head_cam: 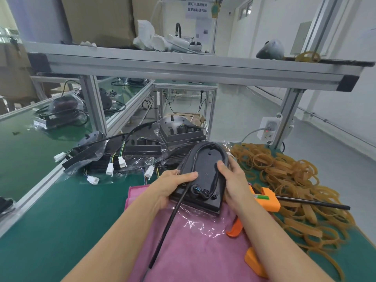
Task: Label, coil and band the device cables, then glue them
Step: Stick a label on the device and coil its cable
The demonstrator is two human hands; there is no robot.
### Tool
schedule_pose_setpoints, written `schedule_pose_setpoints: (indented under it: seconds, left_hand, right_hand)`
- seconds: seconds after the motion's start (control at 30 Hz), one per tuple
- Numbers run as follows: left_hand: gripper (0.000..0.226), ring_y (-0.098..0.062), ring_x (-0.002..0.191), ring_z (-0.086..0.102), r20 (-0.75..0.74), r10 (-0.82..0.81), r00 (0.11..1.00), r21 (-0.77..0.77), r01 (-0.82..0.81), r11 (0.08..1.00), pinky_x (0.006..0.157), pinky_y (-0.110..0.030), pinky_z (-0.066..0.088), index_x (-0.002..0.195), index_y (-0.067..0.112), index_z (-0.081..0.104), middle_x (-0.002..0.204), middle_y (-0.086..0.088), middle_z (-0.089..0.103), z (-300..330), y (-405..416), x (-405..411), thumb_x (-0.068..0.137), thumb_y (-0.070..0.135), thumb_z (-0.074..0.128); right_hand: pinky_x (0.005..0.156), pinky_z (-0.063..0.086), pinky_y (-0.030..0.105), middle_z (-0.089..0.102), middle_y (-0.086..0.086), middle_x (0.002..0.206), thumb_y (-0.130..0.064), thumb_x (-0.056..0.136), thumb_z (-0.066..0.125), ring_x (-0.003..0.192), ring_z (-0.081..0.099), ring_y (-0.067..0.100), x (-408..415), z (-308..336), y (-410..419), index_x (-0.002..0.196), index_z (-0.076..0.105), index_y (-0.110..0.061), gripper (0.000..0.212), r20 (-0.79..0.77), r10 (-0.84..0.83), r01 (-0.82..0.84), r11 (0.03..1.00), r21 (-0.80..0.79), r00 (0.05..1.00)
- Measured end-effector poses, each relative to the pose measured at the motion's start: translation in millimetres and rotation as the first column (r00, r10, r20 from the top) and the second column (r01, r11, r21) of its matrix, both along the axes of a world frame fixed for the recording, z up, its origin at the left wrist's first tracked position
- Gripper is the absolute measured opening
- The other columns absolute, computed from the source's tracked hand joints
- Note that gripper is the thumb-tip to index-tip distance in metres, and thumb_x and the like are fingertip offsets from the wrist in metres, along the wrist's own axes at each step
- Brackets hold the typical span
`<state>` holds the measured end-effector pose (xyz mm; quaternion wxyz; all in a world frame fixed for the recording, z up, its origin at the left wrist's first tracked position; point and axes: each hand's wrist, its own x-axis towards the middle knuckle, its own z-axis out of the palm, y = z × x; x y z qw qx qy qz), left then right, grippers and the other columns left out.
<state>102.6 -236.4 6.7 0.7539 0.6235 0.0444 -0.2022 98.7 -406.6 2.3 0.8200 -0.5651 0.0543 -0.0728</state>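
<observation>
While both hands grip the device (203, 171), its cable (162, 233) trails.

A green-surfaced table (61, 210) with an aluminium edge rail carries the work. A pink cloth (193, 251) lies spread on its near middle, with a crumpled sheet of clear plastic film (195, 222) on top. To the right, a heap of tan rubber bands (295, 180) sprawls across the green surface, and an orange glue gun (266, 198) lies at the cloth's right edge, touching the bands. Farther back, black devices in clear bags (142, 151) sit bunched together, their wires ending in white connectors (109, 168) that rest on the table. Above, an aluminium shelf (183, 66) holds cardboard boxes (97, 19) and white wrapping (150, 37).
</observation>
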Motion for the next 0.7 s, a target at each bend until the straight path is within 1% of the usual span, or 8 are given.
schedule_pose_setpoints:
  seconds: [0.1, 0.17, 0.27, 0.37, 0.43, 0.5, 0.6, 0.7]
  left_hand:
    - [0.03, -0.025, 0.054, 0.069, 0.054, 0.091, 0.994, -0.027, -0.09, 0.996, 0.049, -0.031, 0.056, 0.098, 0.0, 0.064, 0.071, -0.017, 0.072, -3.7, -3.9, -1.6, 0.073, 0.008, 0.08]
    - [0.021, -0.024, 0.052, 0.068, 0.108, 0.159, 0.981, -0.037, -0.156, 0.987, 0.049, -0.031, 0.056, 0.083, 0.004, 0.062, 0.067, -0.015, 0.071, -7.7, -8.8, -2.5, 0.073, 0.005, 0.08]
    - [0.018, -0.023, 0.054, 0.068, 0.134, 0.203, 0.97, -0.043, -0.199, 0.979, 0.05, -0.028, 0.055, 0.078, 0.008, 0.062, 0.067, -0.013, 0.072, -12.7, -16.8, -3.8, 0.073, 0.004, 0.08]
    - [0.023, -0.024, 0.064, 0.07, 0.132, 0.199, 0.971, -0.028, -0.197, 0.98, 0.06, -0.031, 0.058, 0.087, 0.004, 0.065, 0.074, -0.012, 0.072, -11.2, -18.2, -4.0, 0.072, 0.009, 0.082]
    - [0.066, -0.034, 0.1, 0.067, 0.123, 0.217, 0.968, -0.016, -0.216, 0.976, 0.092, -0.046, 0.053, 0.117, -0.004, 0.06, 0.108, -0.02, 0.069, -4.5, -21.1, -7.7, 0.062, 0.019, 0.089]
    - [0.096, -0.043, 0.119, 0.056, 0.131, 0.224, 0.966, -0.04, -0.22, 0.975, 0.105, -0.054, 0.041, 0.131, -0.007, 0.051, 0.126, -0.025, 0.06, -2.9, -25.5, -8.9, 0.051, 0.025, 0.092]
    - [0.088, -0.044, 0.12, 0.054, 0.116, 0.235, 0.965, -0.029, -0.233, 0.972, 0.106, -0.056, 0.04, 0.13, -0.008, 0.052, 0.126, -0.027, 0.059, -0.5, -27.6, -12.0, 0.057, 0.023, 0.092]
    - [0.063, -0.034, 0.099, 0.066, 0.106, 0.242, 0.964, -0.015, -0.242, 0.97, 0.097, -0.052, 0.05, 0.112, -0.007, 0.063, 0.109, -0.025, 0.069, 3.1, -24.4, -12.1, 0.062, 0.02, 0.089]
  right_hand:
    - [0.102, 0.046, 0.05, 0.056, 0.012, 0.133, -0.019, 0.099, 0.051, 0.119, 0.057, 0.029, 1.4, 4.4, 5.5, 0.139, 0.044, -0.016, 0.041, -0.01, -0.013, 0.01, 0.959, -0.283, 1.0]
    - [0.109, 0.037, 0.047, 0.046, 0.012, 0.143, -0.023, 0.098, 0.052, 0.13, 0.045, 0.026, -3.3, 6.1, 13.9, 0.144, 0.036, -0.011, 0.05, 0.017, -0.066, 0.064, 0.817, -0.573, 0.998]
    - [0.098, 0.039, 0.032, 0.052, 0.001, 0.119, -0.025, 0.093, 0.06, 0.112, 0.046, 0.014, -45.7, -4.0, 12.7, 0.122, 0.052, -0.013, 0.033, 0.206, -0.264, 0.33, 0.628, -0.705, 0.942]
    - [0.072, 0.048, 0.027, 0.063, -0.004, 0.078, -0.037, 0.088, 0.065, 0.077, 0.056, 0.011, -91.6, -12.7, 27.1, 0.085, 0.061, -0.018, 0.019, -0.054, 0.021, -0.055, 0.643, -0.764, 0.998]
    - [0.083, 0.054, 0.032, 0.067, 0.008, 0.084, -0.025, 0.089, 0.062, 0.079, 0.062, 0.016, -109.9, -29.0, 47.3, 0.096, 0.069, -0.01, 0.018, -0.318, 0.246, -0.365, 0.173, -0.915, 0.915]
    - [0.093, 0.051, 0.026, 0.064, 0.015, 0.108, 0.005, 0.082, 0.052, 0.098, 0.064, 0.019, -115.0, -33.4, 67.5, 0.119, 0.062, -0.008, 0.04, -0.528, 0.1, -0.499, -0.22, -0.838, 0.843]
    - [0.075, 0.039, 0.009, 0.059, -0.011, 0.082, -0.014, 0.085, 0.041, 0.073, 0.049, -0.005, -145.9, -44.8, 77.9, 0.077, 0.06, -0.032, 0.027, -0.531, 0.276, -0.596, 0.441, -0.671, 0.801]
    - [0.071, 0.044, 0.013, 0.067, -0.002, 0.079, -0.028, 0.082, 0.06, 0.07, 0.055, 0.004, -142.5, -14.6, 68.1, 0.087, 0.07, -0.019, 0.015, -0.491, 0.208, -0.509, 0.586, -0.631, 0.846]
